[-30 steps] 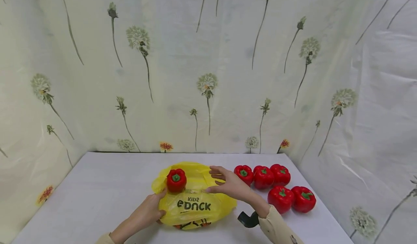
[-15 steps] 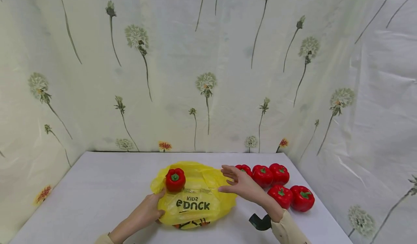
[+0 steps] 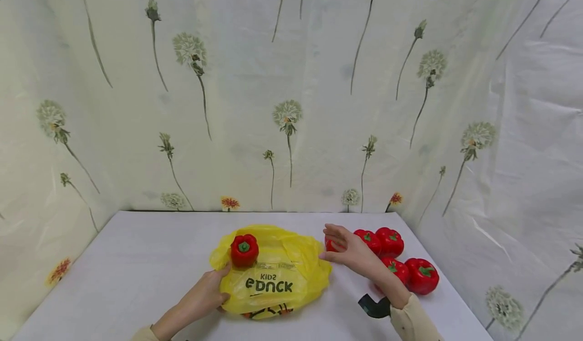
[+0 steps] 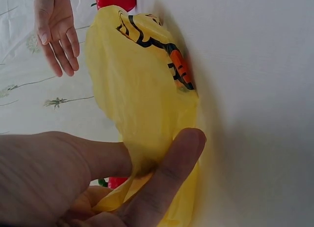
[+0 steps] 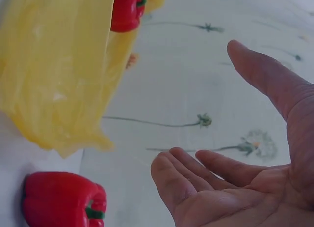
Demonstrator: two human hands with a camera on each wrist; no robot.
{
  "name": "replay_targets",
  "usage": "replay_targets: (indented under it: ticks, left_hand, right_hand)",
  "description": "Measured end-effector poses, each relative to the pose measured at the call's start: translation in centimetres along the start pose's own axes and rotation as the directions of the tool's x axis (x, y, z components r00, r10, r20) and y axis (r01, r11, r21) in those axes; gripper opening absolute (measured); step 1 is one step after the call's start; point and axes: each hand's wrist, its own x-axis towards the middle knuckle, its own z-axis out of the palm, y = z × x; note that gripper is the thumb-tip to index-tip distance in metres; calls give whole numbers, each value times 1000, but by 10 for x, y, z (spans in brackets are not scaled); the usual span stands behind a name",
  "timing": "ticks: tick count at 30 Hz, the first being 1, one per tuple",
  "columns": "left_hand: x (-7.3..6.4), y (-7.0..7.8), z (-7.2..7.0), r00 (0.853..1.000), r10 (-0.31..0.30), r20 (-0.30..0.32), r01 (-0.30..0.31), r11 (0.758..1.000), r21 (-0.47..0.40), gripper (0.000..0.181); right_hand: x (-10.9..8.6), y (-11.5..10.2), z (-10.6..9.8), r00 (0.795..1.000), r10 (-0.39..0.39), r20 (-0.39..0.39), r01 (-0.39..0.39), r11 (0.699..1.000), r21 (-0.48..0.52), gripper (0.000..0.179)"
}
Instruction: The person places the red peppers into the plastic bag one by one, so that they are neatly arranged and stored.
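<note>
A yellow plastic bag point(image 3: 291, 265) with dark lettering lies on the white table, its mouth facing away. One red bell pepper point(image 3: 244, 250) with a green stem sits at the left of the bag's mouth. My left hand point(image 3: 206, 291) grips the bag's left edge; in the left wrist view the thumb and fingers point(image 4: 171, 173) pinch the yellow film. My right hand point(image 3: 352, 252) is raised to the right of the bag, fingers spread and holding nothing. It partly covers the nearest red bell pepper point(image 5: 64, 200) of the group on the right.
Several more red bell peppers point(image 3: 422, 276) stand together on the right of the table point(image 3: 150, 260). Behind and beside it hangs a pale curtain point(image 3: 246, 78) printed with dandelions. A dark curved band point(image 3: 374, 306) shows at the right wrist.
My right hand has moved rightward, away from over the bag and toward the peppers on the right. The left hand still holds the bag in the same place.
</note>
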Motion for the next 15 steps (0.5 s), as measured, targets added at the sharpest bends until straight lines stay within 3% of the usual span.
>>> replay_targets:
  ticks: [10,15]
  left_hand:
    - [1,1,1,1000,-15,-1,15,999,30,73]
    - [1,0,1,1000,-21,5,21,1000,16,73]
  right_hand:
    - [7,11,-17,995,53,-88,-59,996,-68,91]
    - [11,21,-23,993,73,-93,-81,993,-80,95]
